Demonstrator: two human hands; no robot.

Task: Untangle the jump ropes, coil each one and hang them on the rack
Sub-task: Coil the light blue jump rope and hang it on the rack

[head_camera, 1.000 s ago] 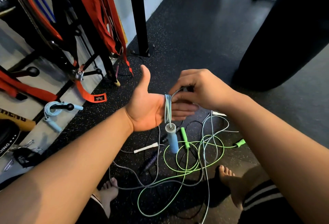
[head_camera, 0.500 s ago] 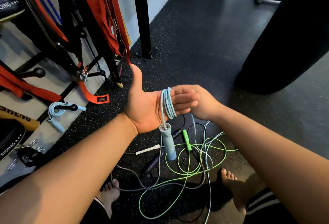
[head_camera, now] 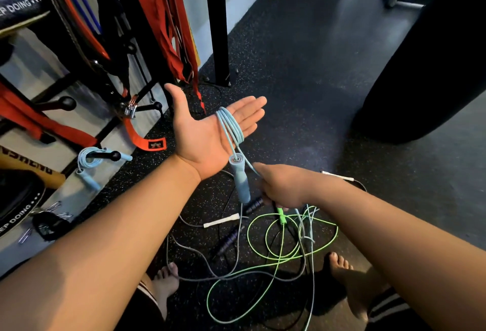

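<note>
Black speckled rubber floor [head_camera: 302, 67] lay open across the upper middle of the frame. It was hemmed in by a dark punching bag [head_camera: 434, 54] at the right edge and by the rack post [head_camera: 218, 28] at upper left, where red straps [head_camera: 163, 15] hung. White lettering reading "EP DOING" showed on a black pad [head_camera: 18, 7] at upper left and again on one at lower left. The tag on an orange strap [head_camera: 155, 144] was too small to read.

At centre the left grip [head_camera: 207, 133] was palm up, fingers straight. The light-blue jump rope [head_camera: 231, 125] was looped round them in several turns, and its handle [head_camera: 240, 180] dangled just below the palm. The right grip [head_camera: 284, 188], right of the handle, was curled round a strand running down from that coil.

A second light-blue rope [head_camera: 92, 159] hung on a rack peg at left. A green rope [head_camera: 278, 259] and a grey rope [head_camera: 200, 259] lay tangled on the floor at bottom centre.
</note>
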